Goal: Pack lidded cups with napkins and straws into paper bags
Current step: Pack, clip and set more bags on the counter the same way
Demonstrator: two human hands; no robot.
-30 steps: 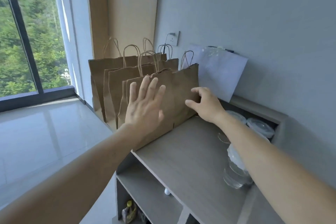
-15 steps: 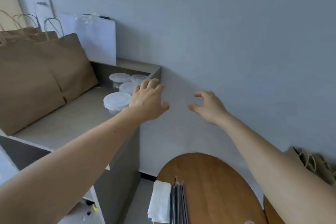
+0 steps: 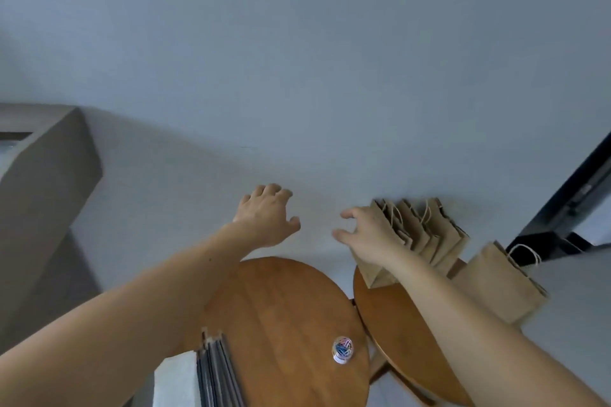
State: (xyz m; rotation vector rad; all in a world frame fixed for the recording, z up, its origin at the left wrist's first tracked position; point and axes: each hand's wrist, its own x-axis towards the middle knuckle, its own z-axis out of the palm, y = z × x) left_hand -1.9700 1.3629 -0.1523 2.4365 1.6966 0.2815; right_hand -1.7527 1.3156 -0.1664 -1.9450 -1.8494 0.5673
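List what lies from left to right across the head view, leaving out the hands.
Grey cabinet → napkins → straws → jar of clips → row of paper bags → single paper bag → dark frame.

Soft, even daylight lit the pale wall [image 3: 330, 59] without glare, motion blur smeared everything slightly, and wide-angle distortion bent the edges

Round wooden table [image 3: 281, 307] bearing a jar of coloured clips [image 3: 343, 349], second table [image 3: 383, 324] beside, grey cabinet [image 3: 43, 208] left.
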